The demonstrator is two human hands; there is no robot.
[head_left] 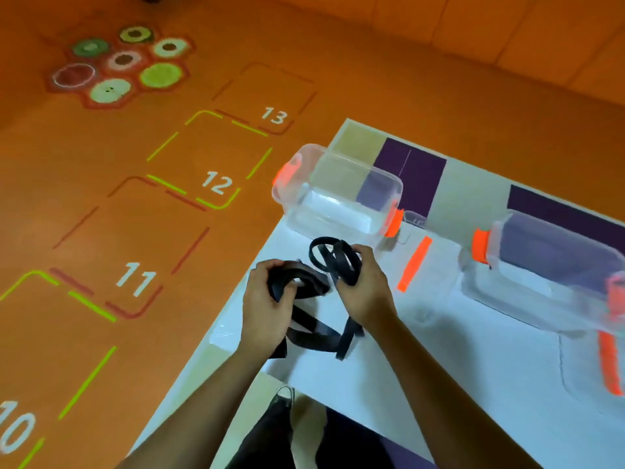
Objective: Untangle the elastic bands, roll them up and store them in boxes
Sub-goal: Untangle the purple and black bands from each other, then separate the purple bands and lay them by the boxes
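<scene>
Both hands were closed on the tangled black elastic bands (318, 336): the left hand (267, 309) curled round a flattened bunch, the right hand (363, 286) round loops that hid its fingertips. Loose strands trailed, blurred, over the white table (439, 367) close to its left edge. Beyond them a clear box (338, 198) stood by the table's far corner, and a second clear box (558, 265) was cut off at the right.

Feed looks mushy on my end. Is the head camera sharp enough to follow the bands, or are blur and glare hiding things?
Head view: soft throughout, with an orange cast; the black elastic bands smear below the left hand and right hand, so strands do not separate there; the clear boxes show pale sheen and fade into the white table; no hard shadows.
</scene>
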